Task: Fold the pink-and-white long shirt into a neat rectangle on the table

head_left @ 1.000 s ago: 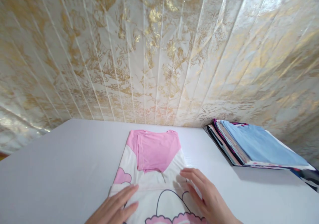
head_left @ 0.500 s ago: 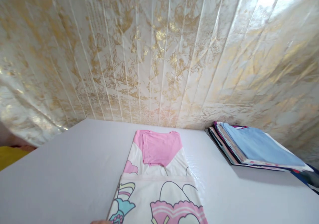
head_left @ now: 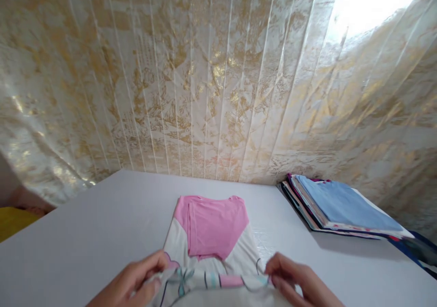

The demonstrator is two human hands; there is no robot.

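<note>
A pink and white printed shirt (head_left: 218, 225) lies narrow and folded in front of me, its pink top end away from me and a pink folded piece lying across it. My left hand (head_left: 138, 277) pinches the left end of a fold at the near part of the shirt. At the right end of the same fold, my right hand (head_left: 295, 277) grips the cloth. Between both hands the fold is stretched and slightly blurred, with teal, pink and black print showing. The shirt's nearest part runs out of the picture.
A white table (head_left: 102, 225) carries the shirt. At the right rests a stack of folded clothes (head_left: 351, 207), light blue on top, with dark cloth (head_left: 419, 248) beside it. Yellow cloth (head_left: 15, 222) shows at the far left. Gold-patterned sheeting (head_left: 205, 93) rises behind the table.
Both hands have come into view and taken hold of the shirt's near part. The flat printed panel is now lifted into a fold, uncovering more white cloth. The view has shifted slightly.
</note>
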